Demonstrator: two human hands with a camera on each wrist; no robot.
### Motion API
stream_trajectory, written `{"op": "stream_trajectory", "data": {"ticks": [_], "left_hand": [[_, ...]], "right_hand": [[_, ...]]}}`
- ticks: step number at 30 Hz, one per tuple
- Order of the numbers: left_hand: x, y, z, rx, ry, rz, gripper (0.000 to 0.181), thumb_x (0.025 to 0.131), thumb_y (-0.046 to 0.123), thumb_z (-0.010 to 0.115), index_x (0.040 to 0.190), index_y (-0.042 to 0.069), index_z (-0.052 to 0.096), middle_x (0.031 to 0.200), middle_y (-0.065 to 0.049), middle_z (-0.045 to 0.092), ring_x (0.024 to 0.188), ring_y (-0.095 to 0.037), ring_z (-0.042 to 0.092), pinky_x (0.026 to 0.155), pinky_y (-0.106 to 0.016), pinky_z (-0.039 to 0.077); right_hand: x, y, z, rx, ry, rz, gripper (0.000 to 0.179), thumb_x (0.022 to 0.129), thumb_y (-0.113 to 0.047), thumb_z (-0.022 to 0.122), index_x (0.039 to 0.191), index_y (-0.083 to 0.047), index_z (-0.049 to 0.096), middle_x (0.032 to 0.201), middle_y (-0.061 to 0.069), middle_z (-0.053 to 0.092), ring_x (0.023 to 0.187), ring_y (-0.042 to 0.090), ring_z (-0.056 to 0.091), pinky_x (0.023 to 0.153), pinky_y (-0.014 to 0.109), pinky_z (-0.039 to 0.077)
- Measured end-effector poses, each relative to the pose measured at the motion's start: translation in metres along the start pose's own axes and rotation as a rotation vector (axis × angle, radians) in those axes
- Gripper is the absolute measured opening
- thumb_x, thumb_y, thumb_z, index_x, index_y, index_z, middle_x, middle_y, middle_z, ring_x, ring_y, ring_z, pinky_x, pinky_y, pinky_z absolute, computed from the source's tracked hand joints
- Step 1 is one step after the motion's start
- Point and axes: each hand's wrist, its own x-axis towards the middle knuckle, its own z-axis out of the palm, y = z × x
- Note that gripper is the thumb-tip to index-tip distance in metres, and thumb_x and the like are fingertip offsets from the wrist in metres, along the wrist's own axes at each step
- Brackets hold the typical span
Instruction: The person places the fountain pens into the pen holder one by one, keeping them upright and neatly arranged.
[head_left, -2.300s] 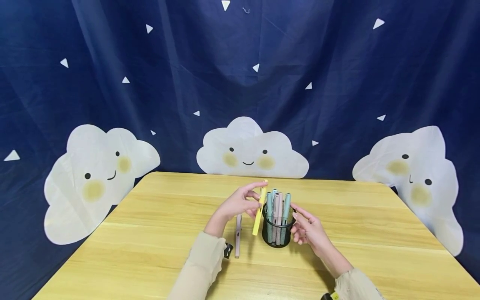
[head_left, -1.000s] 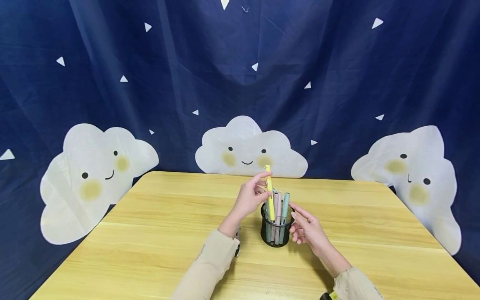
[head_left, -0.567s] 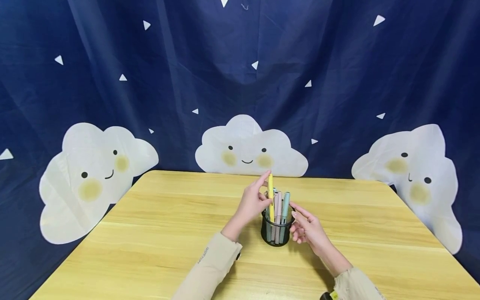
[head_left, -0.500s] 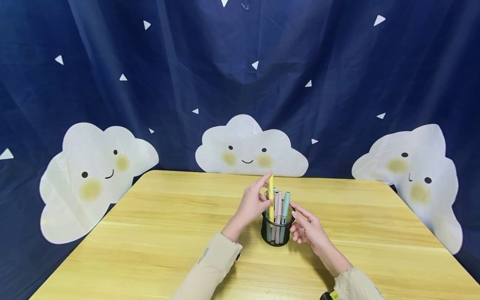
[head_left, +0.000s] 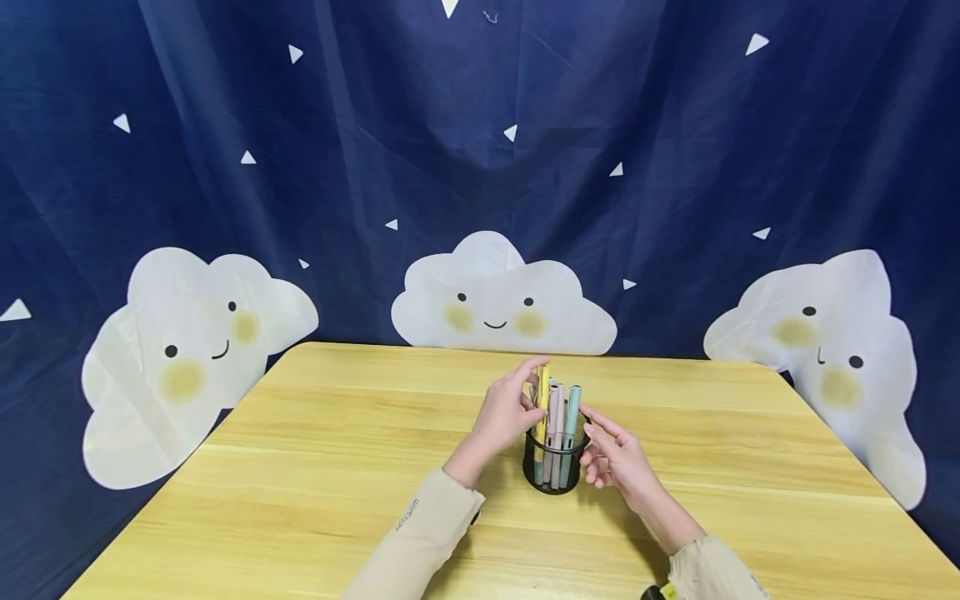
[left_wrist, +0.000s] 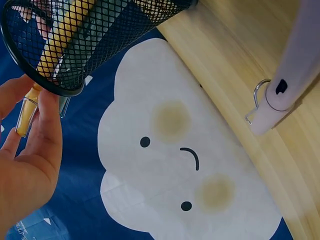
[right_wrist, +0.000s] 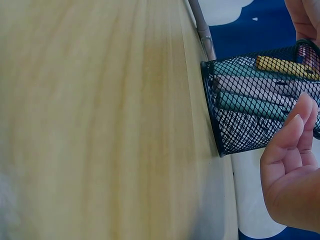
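Note:
A black mesh pen holder stands upright on the table, with pale green and lilac pens in it. My left hand pinches the clip end of a yellow pen between thumb and fingers. The lower part of that yellow pen is inside the holder, showing through the mesh in the left wrist view. On the holder's right side, my right hand holds the rim between thumb and index finger, the other fingers curled. Another lilac pen lies on the table, hidden by my left arm in the head view.
The wooden table reaches back to a dark blue curtain printed with white clouds and triangles. My left sleeve crosses the table's near side.
My left hand has carried the yellow pen from left of the holder to above it, then lowered it down inside. My right hand has stayed at the holder's rim.

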Motion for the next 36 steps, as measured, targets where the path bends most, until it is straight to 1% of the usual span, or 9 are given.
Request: {"op": "stream_trajectory", "data": {"ticks": [6,10,15,18,20,24,31,34,36], "left_hand": [[-0.001,-0.004,0.001,-0.013,0.014,0.003,0.074,0.065,-0.011,0.072,0.13,0.013,0.045,0.105,-0.013,0.051,0.059,-0.005,0.053,0.055,-0.014,0.048],[-0.002,-0.007,0.002,-0.003,0.019,0.017,0.073,0.063,-0.009,0.074,0.127,0.009,0.046,0.1,-0.009,0.051,0.057,-0.005,0.05,0.054,-0.014,0.047],[-0.003,-0.008,0.001,0.072,0.021,0.004,0.067,0.062,0.0,0.078,0.122,0.011,0.05,0.097,-0.005,0.052,0.057,-0.004,0.047,0.052,-0.015,0.045],[-0.005,-0.009,0.0,0.113,0.021,-0.003,0.06,0.063,0.005,0.078,0.117,0.011,0.054,0.099,-0.005,0.054,0.058,-0.004,0.047,0.053,-0.016,0.043],[-0.005,-0.009,-0.001,0.125,0.019,-0.008,0.055,0.064,0.007,0.078,0.114,0.011,0.056,0.1,-0.006,0.055,0.058,-0.004,0.047,0.053,-0.015,0.043],[-0.006,-0.01,-0.001,0.126,0.015,-0.019,0.05,0.067,0.007,0.076,0.113,0.011,0.058,0.101,-0.006,0.055,0.059,-0.003,0.047,0.053,-0.015,0.043],[-0.007,-0.01,-0.002,0.125,0.01,-0.019,0.039,0.067,0.01,0.077,0.103,0.01,0.064,0.093,-0.002,0.054,0.058,-0.004,0.046,0.052,-0.017,0.042],[-0.007,-0.012,-0.002,0.105,0.012,-0.009,0.037,0.069,0.012,0.076,0.103,0.011,0.064,0.093,-0.002,0.054,0.057,-0.004,0.046,0.051,-0.016,0.042],[-0.006,-0.015,-0.002,0.073,0.02,-0.002,0.033,0.072,0.014,0.074,0.103,0.01,0.064,0.095,-0.003,0.055,0.056,-0.004,0.046,0.051,-0.017,0.043]], "right_hand": [[0.0,0.001,0.0,0.003,-0.003,0.002,0.055,0.09,-0.029,0.053,0.139,-0.017,0.031,0.06,0.004,0.056,0.042,0.01,0.05,0.039,0.019,0.043],[0.0,0.001,0.0,0.0,0.0,0.003,0.056,0.09,-0.03,0.053,0.139,-0.017,0.031,0.06,0.004,0.056,0.042,0.01,0.05,0.039,0.019,0.043],[0.0,0.0,0.0,0.001,-0.001,0.005,0.056,0.09,-0.03,0.053,0.139,-0.017,0.031,0.06,0.004,0.056,0.042,0.011,0.051,0.039,0.02,0.043],[0.0,0.0,0.0,0.0,-0.001,0.004,0.056,0.09,-0.03,0.053,0.139,-0.017,0.031,0.06,0.004,0.056,0.042,0.01,0.051,0.039,0.02,0.043],[-0.001,0.0,0.0,-0.001,-0.001,0.003,0.056,0.09,-0.03,0.053,0.139,-0.017,0.031,0.06,0.004,0.056,0.042,0.011,0.051,0.039,0.019,0.043],[-0.001,-0.001,0.0,-0.002,-0.001,0.004,0.055,0.09,-0.03,0.053,0.139,-0.017,0.032,0.06,0.004,0.056,0.043,0.011,0.051,0.039,0.019,0.043],[-0.002,-0.001,0.0,-0.002,-0.003,0.002,0.055,0.09,-0.03,0.053,0.139,-0.017,0.031,0.061,0.004,0.055,0.043,0.011,0.051,0.04,0.019,0.043],[-0.002,-0.002,0.001,-0.001,-0.006,0.003,0.055,0.09,-0.03,0.053,0.139,-0.017,0.031,0.061,0.004,0.055,0.043,0.011,0.05,0.04,0.02,0.043],[-0.002,-0.002,0.001,-0.002,-0.005,0.004,0.055,0.09,-0.03,0.052,0.139,-0.017,0.031,0.061,0.004,0.055,0.043,0.011,0.05,0.04,0.02,0.042]]}}
